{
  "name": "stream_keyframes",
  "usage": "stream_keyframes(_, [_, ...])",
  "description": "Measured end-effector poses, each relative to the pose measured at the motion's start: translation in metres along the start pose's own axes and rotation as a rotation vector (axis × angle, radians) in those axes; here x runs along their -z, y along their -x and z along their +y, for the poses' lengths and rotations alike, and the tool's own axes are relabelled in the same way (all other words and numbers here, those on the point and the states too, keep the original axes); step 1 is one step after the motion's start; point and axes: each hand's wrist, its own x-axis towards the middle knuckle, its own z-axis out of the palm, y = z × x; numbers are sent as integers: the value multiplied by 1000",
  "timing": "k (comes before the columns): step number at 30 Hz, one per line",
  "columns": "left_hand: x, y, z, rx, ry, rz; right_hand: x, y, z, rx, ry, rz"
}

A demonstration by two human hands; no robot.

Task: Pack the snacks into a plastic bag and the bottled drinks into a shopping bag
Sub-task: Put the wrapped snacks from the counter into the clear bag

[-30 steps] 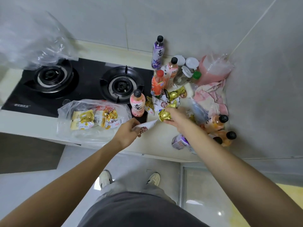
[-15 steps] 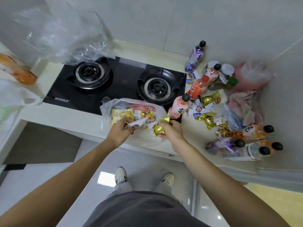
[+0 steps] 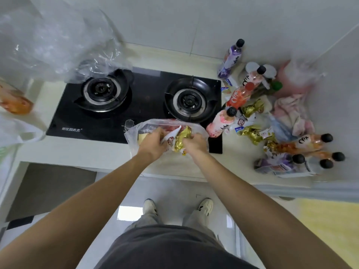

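Hands [image 3: 155,141] over cream counter [image 3: 223,167] beside black hob [image 3: 143,105]

Both hands cover the plastic bag [image 3: 134,133] mouth; the orange bottle [image 3: 13,101] leaves the left edge.

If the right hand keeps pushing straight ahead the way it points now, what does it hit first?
The right hand, holding a gold snack packet, points into the clear plastic bag. It would likely meet the snacks already inside, then the bag's far wall near the right burner. Depth is uncertain.
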Motion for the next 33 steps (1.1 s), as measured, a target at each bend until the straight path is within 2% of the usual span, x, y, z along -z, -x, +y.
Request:
stream_keyframes(5, [-5,-8,8,-84,-77,58,17,8,0,44,17,25])
stream_keyframes(12, [2,-2,25,-191,-65,46,49,16,6,151,-88,59])
stream_keyframes(19, [-20,5,94,-407,-26,3,123,-9,29,172,-125,175])
stream_keyframes(24, [-73,9,155,-565,-30,-168,199,-51,46,130,-97,122])
stream_keyframes(28, [-130,1,194,-570,-23,-207,258,-90,54,121,56,82])
stream_keyframes(33, [-185,-39,234,-378,-122,-180,308,-139,64,157,446,-31])
